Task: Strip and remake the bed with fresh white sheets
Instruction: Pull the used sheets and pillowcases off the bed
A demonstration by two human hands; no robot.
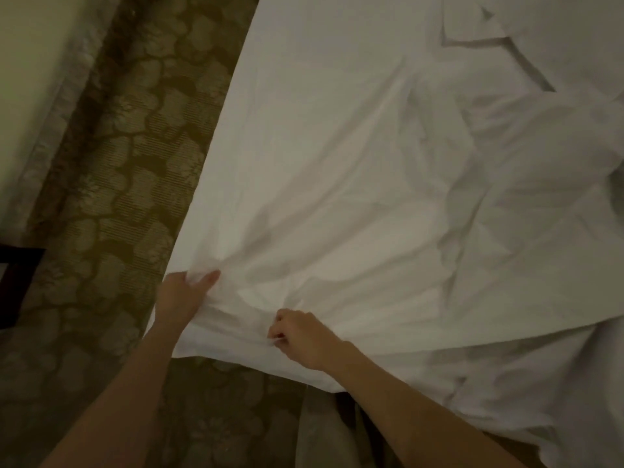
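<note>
A white sheet (337, 170) lies spread over the bed, creased and bunched toward the near corner. My left hand (184, 292) grips the sheet's corner at the bed's left edge, thumb on top. My right hand (297, 337) pinches a fold of the same sheet a little to the right, along the near edge. A second white layer (526, 393) lies beneath it at the lower right. Rumpled white bedding with a folded edge (499, 42) sits at the far right.
Patterned olive carpet (111, 184) runs along the bed's left side and in front of it. A pale curtain or wall (37, 79) stands at the far left. A dark piece of furniture (17, 282) juts in at the left edge.
</note>
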